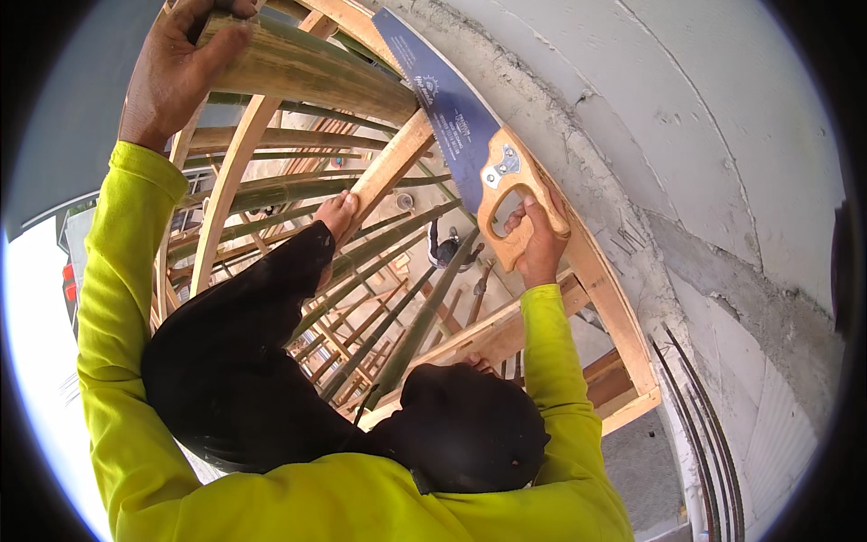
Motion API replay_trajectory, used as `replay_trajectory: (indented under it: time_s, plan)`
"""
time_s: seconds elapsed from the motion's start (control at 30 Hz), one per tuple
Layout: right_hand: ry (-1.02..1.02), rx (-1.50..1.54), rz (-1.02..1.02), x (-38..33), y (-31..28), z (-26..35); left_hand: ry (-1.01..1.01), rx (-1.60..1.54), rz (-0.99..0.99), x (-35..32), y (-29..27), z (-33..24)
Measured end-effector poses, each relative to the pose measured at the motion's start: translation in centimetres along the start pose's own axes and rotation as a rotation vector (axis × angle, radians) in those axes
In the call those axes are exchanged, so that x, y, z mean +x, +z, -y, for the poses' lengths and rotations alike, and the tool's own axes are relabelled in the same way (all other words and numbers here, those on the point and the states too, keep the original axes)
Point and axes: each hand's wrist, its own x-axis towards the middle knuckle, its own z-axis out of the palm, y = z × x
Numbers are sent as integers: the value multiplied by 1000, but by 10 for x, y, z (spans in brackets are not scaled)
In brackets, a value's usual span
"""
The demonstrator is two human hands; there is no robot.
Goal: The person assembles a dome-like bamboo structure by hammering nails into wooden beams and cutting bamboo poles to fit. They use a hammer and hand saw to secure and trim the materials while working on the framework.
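My right hand [539, 237] is wrapped around the wooden handle of the saw [461, 126], whose blue blade slants up across a bamboo pole [316, 72]. My left hand [181, 68] grips that pole overhead, above a wooden frame [623, 307] beside a concrete wall [722, 135]. A co-worker's hand [336, 215] holds a plank [388, 167] below.

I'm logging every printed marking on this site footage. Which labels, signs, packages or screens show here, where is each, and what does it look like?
Printed marking on the saw blade: light lettering block on the dark blue blade, just above the wooden handle held by the right hand.
Round metal badge: on the wooden handle, silvery.
No packages, signs or screens are visible.
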Motion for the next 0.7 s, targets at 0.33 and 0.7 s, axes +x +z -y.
replay_trajectory:
  time_s: [0.33, 0.7]
  plan:
    - [31, -28, 35, 4, -3, -1, 38, 1, -6, -4, -3, 6]
    - [17, -65, 90, 22, 6, -3, 48, -20, -30, -10, 0, 8]
